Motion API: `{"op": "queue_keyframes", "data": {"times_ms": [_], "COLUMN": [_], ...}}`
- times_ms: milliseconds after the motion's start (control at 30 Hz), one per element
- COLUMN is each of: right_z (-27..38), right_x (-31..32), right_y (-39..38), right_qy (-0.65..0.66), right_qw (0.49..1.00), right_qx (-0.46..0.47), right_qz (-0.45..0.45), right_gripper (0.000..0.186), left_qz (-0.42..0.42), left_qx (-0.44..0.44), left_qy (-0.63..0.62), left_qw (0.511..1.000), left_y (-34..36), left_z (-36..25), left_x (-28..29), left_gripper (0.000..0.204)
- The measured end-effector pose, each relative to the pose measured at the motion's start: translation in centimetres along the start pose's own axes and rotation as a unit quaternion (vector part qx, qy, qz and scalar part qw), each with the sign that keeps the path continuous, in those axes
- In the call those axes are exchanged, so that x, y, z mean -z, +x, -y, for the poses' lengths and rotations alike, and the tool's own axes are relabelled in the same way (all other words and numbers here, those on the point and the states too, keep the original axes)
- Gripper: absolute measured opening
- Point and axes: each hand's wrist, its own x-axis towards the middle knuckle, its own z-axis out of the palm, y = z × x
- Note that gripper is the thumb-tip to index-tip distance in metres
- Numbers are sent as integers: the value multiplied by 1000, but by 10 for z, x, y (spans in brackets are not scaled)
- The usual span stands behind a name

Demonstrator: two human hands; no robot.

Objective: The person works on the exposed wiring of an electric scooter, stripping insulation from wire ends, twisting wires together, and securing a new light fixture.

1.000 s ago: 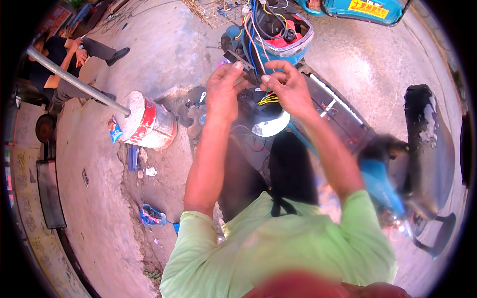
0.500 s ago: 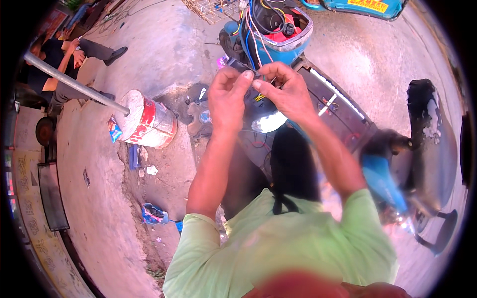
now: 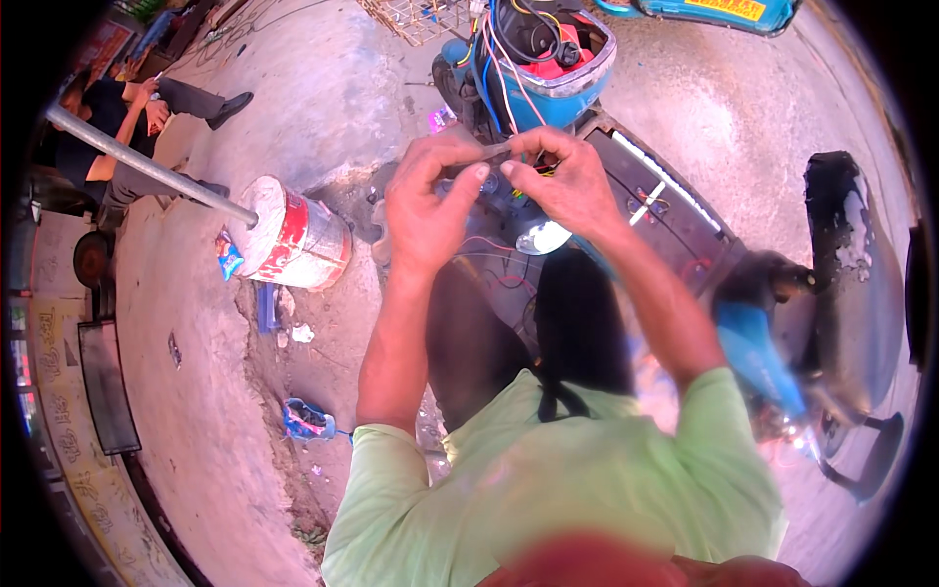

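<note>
My left hand and my right hand are raised close together in front of me, thumbs facing each other. A thin dark strip runs between their fingertips, pinched at both ends; its kind is too small to make out. Just below my right fingers show some yellow and green wires, partly hidden by the hand. Long pink wires hang down from the blue vehicle body beyond my hands. A shiny white, dome-like piece lies under my right wrist, above my knees.
At left stands a red and white bucket with a metal pole rising from it. A seated person is farther left. Close by my right is a blue vehicle with a dark seat. A dark panel lies beyond my right forearm.
My left hand has shifted a little left and spread away from the right, so the dark strip now stretches between them. The white dome-like piece looks more covered than before.
</note>
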Motion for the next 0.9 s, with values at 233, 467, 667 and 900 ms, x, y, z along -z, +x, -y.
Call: {"op": "queue_keyframes", "data": {"times_ms": [233,467,667,900], "right_z": [-8,-11,-25,-12], "right_x": [-8,-16,-19,-16], "right_y": [2,4,8,6], "right_qy": [-41,-56,-63,34], "right_qw": [997,996,993,998], "right_qx": [54,33,60,14], "right_qz": [-41,-67,-77,-51], "right_gripper": [30,26,24,24], "left_qz": [-37,-50,-55,-107], "left_qx": [-69,-64,-43,245], "left_qy": [132,138,106,-378], "left_qw": [988,987,992,887], "left_y": [-4,-9,-14,-17], "left_z": [-18,-16,-7,23], "left_x": [-15,-21,-21,-15], "left_gripper": [18,19,18,16]}}
